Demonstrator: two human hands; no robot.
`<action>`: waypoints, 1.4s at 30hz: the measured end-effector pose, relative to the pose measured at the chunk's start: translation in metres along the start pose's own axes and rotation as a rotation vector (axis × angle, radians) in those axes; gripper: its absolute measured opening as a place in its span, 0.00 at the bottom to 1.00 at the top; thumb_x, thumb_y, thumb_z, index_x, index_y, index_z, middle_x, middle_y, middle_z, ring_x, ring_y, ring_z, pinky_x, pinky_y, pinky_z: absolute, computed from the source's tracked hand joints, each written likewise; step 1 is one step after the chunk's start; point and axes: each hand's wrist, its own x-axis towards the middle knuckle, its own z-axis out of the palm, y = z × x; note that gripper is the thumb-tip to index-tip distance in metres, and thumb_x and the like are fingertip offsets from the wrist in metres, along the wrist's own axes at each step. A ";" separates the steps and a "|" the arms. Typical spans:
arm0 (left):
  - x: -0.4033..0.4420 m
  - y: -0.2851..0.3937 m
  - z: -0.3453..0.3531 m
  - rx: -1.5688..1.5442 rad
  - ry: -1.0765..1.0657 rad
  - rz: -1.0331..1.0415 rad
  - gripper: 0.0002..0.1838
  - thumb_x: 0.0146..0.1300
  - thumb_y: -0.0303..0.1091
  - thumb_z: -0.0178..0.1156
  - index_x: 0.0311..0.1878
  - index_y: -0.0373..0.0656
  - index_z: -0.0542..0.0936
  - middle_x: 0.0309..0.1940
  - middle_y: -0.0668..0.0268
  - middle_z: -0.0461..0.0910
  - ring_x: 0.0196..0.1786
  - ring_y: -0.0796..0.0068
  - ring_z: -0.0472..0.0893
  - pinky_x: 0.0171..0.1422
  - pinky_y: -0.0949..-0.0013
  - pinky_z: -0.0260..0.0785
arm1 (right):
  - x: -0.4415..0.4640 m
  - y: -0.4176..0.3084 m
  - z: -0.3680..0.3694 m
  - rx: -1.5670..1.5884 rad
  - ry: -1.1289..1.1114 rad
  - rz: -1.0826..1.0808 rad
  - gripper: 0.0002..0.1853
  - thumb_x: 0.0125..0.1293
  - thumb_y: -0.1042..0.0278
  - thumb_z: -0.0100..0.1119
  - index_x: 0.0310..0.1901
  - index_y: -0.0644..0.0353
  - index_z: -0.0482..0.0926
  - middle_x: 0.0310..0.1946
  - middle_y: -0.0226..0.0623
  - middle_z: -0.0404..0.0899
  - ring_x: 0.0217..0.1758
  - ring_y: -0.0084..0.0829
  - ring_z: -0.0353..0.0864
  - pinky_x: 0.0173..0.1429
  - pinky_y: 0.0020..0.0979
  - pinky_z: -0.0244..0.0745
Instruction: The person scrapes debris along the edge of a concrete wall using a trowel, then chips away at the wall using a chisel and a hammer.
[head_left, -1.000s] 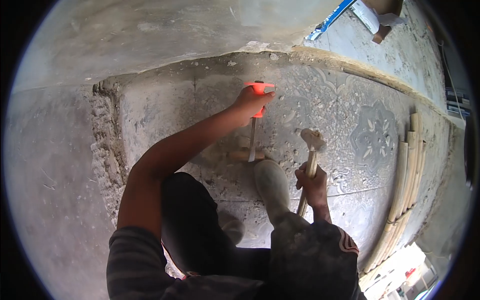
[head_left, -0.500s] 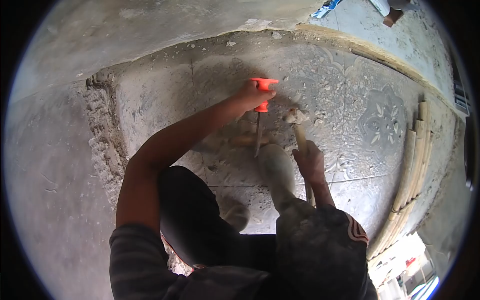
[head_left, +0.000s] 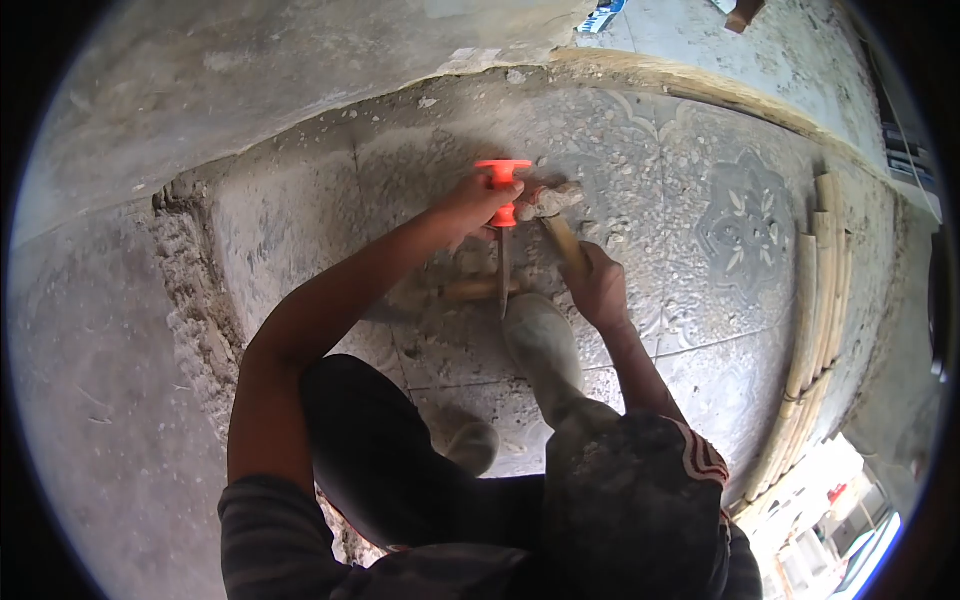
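My left hand (head_left: 468, 207) is closed around the orange grip of a chisel (head_left: 504, 262), below its wide orange guard. The chisel's metal shaft slants down, its tip close beside my dusty right boot (head_left: 543, 345). My right hand (head_left: 601, 287) grips the wooden handle of a hammer (head_left: 568, 243). The hammer's dust-coated head is just right of the orange grip; whether they touch I cannot tell. Under the chisel, a short wooden handle-like piece (head_left: 468, 290) lies on the dusty patterned tile floor (head_left: 690, 230).
Broken rubble (head_left: 610, 130) is scattered over the tiles. A bundle of bamboo poles (head_left: 812, 330) lies along the right. A rough broken groove (head_left: 190, 270) runs down the left, and a grey concrete surface (head_left: 300, 70) borders the top.
My right hand has raised the hammer up and to the left, bringing its head close to the chisel grip. My left hand keeps its hold; the view has shifted slightly.
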 end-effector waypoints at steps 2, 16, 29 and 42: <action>0.000 -0.003 0.000 -0.052 -0.004 0.017 0.21 0.73 0.53 0.60 0.60 0.52 0.75 0.53 0.69 0.81 0.51 0.70 0.82 0.57 0.47 0.76 | 0.008 0.001 0.000 0.018 0.009 -0.042 0.25 0.61 0.66 0.70 0.57 0.68 0.77 0.35 0.57 0.84 0.38 0.53 0.87 0.43 0.43 0.81; 0.003 -0.013 0.005 -0.146 0.036 0.016 0.18 0.73 0.52 0.60 0.55 0.51 0.78 0.50 0.71 0.80 0.51 0.74 0.81 0.55 0.53 0.77 | -0.043 0.007 -0.015 -0.033 -0.196 0.091 0.33 0.60 0.70 0.68 0.67 0.66 0.67 0.52 0.63 0.78 0.57 0.65 0.78 0.59 0.50 0.77; 0.005 -0.016 0.011 -0.271 0.124 0.082 0.17 0.74 0.48 0.59 0.56 0.48 0.75 0.49 0.68 0.77 0.49 0.68 0.82 0.58 0.51 0.78 | -0.037 0.001 -0.003 -0.338 -0.211 0.120 0.30 0.60 0.64 0.69 0.59 0.63 0.66 0.52 0.63 0.76 0.57 0.64 0.78 0.59 0.54 0.76; 0.001 0.005 -0.015 0.009 0.206 0.088 0.24 0.71 0.47 0.63 0.62 0.42 0.74 0.56 0.60 0.78 0.53 0.65 0.84 0.54 0.53 0.84 | -0.040 0.028 -0.018 -0.064 -0.157 0.217 0.18 0.60 0.68 0.63 0.50 0.62 0.70 0.35 0.66 0.82 0.44 0.67 0.82 0.44 0.56 0.77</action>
